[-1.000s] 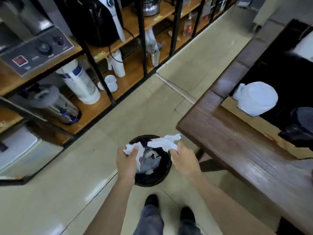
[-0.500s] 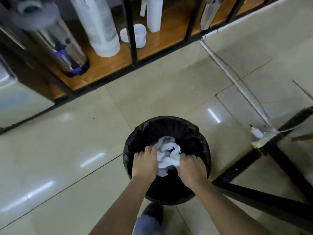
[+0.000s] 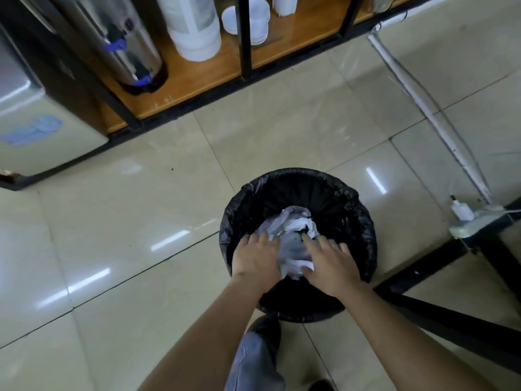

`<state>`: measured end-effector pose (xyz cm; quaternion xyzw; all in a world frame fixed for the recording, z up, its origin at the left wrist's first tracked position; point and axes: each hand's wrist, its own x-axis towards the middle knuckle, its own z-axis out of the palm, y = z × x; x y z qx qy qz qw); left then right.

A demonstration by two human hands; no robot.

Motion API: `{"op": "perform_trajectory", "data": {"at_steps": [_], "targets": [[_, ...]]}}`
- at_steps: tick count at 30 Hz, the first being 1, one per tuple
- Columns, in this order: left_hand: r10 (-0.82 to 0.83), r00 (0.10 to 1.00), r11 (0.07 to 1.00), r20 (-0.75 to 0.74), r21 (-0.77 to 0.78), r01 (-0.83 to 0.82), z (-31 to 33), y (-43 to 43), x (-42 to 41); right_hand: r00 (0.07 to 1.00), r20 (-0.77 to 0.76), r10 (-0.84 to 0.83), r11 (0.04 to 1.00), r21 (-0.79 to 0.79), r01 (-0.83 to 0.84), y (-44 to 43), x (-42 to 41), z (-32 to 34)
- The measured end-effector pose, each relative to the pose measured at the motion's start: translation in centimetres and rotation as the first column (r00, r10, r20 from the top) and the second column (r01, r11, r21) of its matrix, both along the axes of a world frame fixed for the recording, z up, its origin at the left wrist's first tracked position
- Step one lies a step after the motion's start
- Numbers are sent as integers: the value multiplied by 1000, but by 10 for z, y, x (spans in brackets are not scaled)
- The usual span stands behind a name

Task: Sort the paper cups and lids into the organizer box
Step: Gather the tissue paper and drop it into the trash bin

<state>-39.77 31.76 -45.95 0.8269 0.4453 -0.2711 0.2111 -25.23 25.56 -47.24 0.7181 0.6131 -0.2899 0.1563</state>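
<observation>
Hands press into a black-lined bin on the floor: the left hand and right hand lie flat, fingers spread, on crumpled white paper and plastic, each grip open and closed on nothing. White lids and a wrapped sleeve, probably cups, sit on the low shelf beyond. No organizer box is in view, so sorting looks not yet finished; how much remains cannot be told.
</observation>
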Motion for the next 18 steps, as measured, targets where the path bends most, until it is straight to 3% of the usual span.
{"op": "perform_trajectory", "data": {"at_steps": [4, 9, 14, 18], "targets": [[151, 973, 984, 176, 62, -164, 83, 17, -11, 995, -78, -64, 970, 229, 80, 14, 2, 92], [215, 904, 941, 369, 168, -293, 207, 32, -18, 969, -230, -87, 851, 488, 193, 27, -8, 227], [221, 763, 895, 607, 185, -406, 333, 44, -13, 972, -208, -109, 714, 664, 223, 33, -12, 358], [126, 703, 893, 700, 229, -388, 413, 57, 3, 980, -131, -149, 629, 752, 197, 37, 5, 438]]}}
